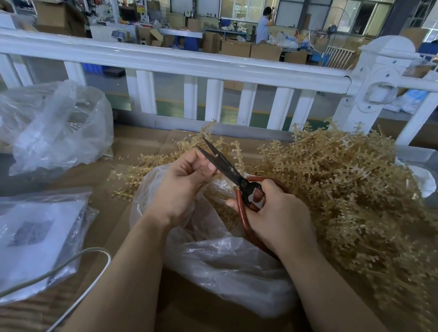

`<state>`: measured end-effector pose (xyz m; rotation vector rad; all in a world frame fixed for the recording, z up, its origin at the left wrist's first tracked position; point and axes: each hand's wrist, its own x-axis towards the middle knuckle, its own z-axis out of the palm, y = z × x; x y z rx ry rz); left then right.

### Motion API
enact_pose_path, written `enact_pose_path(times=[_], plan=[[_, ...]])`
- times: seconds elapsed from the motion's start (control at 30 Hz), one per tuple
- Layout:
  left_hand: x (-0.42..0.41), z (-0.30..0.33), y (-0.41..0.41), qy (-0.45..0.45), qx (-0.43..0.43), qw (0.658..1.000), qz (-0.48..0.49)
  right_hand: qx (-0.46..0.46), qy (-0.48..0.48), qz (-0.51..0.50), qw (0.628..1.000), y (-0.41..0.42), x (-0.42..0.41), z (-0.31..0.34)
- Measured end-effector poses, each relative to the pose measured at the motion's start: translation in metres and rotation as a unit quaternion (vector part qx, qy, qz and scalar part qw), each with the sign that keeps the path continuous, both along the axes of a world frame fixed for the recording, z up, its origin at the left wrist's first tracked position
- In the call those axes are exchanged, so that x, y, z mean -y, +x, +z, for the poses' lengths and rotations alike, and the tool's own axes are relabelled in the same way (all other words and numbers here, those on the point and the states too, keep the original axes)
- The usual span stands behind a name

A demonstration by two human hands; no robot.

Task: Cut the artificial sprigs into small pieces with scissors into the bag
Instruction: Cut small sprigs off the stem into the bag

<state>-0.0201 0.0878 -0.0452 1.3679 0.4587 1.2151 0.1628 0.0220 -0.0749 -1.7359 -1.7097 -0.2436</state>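
Note:
My right hand [276, 218] grips the red-brown handles of black-bladed scissors [223, 164], blades parted and pointing up-left. My left hand [183, 186] pinches a thin beige sprig [213, 174] whose stem lies between the blades, just above the open clear plastic bag [222, 263] in front of me. Cut beige bits lie inside the bag. A large pile of beige artificial sprigs [352, 189] fills the right side of the cardboard-covered table, and a few loose sprigs [135, 172] lie left of the bag.
A crumpled clear bag [58, 127] sits at the far left. A flat bag with printed white sheets [26, 236] lies at the near left, crossed by a white cable [78, 267]. A white railing [183, 63] runs behind the table. A person stands far back.

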Motion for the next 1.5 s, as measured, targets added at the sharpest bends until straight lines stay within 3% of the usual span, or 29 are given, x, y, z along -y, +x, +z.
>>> enact_pose_path(times=[0.33, 0.73, 0.8, 0.87, 0.97, 1.03, 1.23, 1.4, 1.5], plan=[[0.001, -0.001, 0.004, 0.032, -0.052, 0.998, -0.002, -0.006, 0.004, -0.010, 1.000, -0.001, 0.001, 0.002], [0.002, 0.001, 0.003, 0.003, -0.016, 1.000, -0.026, -0.011, 0.004, 0.005, 1.000, -0.001, 0.002, 0.002], [0.001, 0.001, 0.003, -0.017, -0.001, 1.000, -0.023, -0.045, -0.019, 0.007, 0.999, -0.001, 0.004, 0.003], [0.001, 0.002, 0.003, -0.056, 0.031, 0.998, -0.021, -0.137, -0.033, 0.020, 0.990, -0.004, 0.005, 0.005], [-0.001, 0.003, 0.002, -0.120, 0.081, 0.989, -0.018, -0.345, -0.032, 0.071, 0.935, -0.006, 0.002, 0.010], [-0.001, 0.003, 0.002, -0.135, 0.084, 0.987, -0.015, -0.413, -0.033, 0.098, 0.905, -0.006, 0.001, 0.013], [0.001, 0.002, 0.004, -0.101, 0.019, 0.995, -0.014, -0.463, -0.057, 0.130, 0.875, -0.003, -0.001, 0.016], [0.004, 0.002, 0.005, -0.050, -0.023, 0.998, -0.037, -0.431, -0.083, 0.109, 0.892, -0.002, -0.007, 0.012], [0.003, 0.000, 0.005, -0.046, -0.033, 0.998, -0.034, -0.459, -0.070, 0.119, 0.878, 0.000, -0.007, 0.013]])
